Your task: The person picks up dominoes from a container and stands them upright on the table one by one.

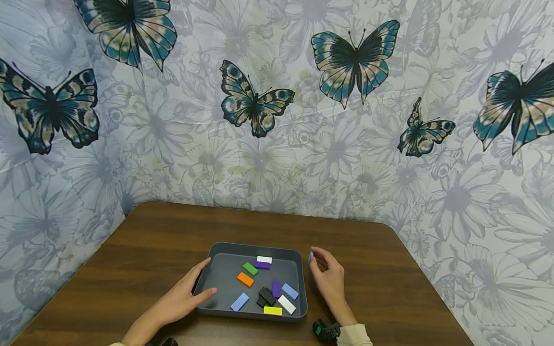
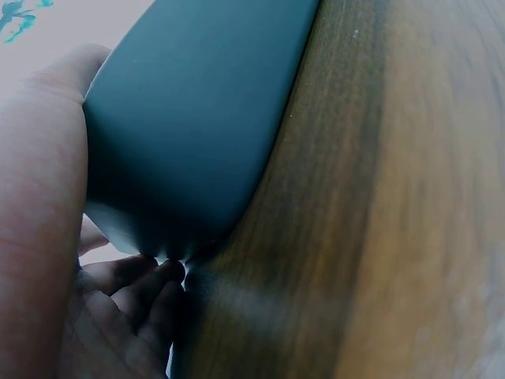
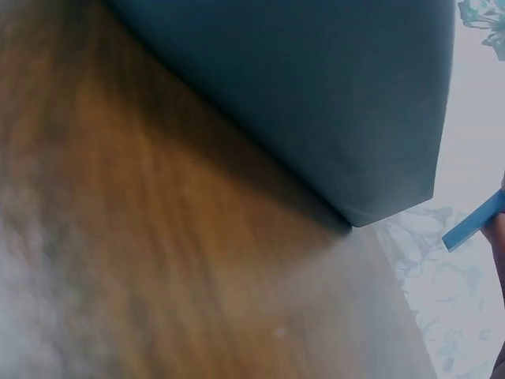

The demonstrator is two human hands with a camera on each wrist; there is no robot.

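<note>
While the left hand grips the gray tray at its left, the right hand pinches a blue block beyond its right wall.

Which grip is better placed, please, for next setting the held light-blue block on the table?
Probably the right grip: it pinches the light-blue block outside the tray, on its right. The left grip holds the tray's left side.

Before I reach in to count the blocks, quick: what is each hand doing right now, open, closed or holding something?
Left hand: holding the gray tray at its left side.
Right hand: pinching a blue block, outside the tray.
</note>
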